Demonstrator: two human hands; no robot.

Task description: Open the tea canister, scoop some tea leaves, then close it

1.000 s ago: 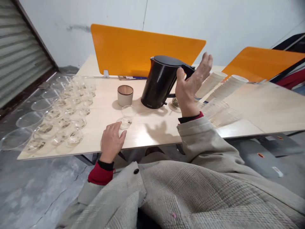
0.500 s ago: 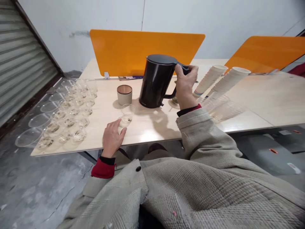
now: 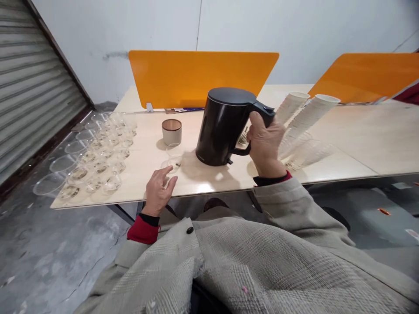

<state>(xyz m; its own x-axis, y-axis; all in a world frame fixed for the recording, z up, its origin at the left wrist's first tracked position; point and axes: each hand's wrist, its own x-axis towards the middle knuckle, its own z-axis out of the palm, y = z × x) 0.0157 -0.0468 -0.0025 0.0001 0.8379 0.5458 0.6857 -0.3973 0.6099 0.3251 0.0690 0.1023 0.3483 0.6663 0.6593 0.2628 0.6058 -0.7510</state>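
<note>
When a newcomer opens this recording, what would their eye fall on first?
Probably the black electric kettle near the middle of the picture, its handle in the grip of the right hand. The bright orange divider behind it would also stand out. Next might come the cluster of clear plastic cups with dark bits in them, at the left end of the pale table.

the black kettle is glossy, its lid matt; the near coat is rough woven cloth, the table smooth and wood-like, the left cups shiny clear plastic, the far orange panels smooth, the right cup stacks matt, paper-like.
</note>
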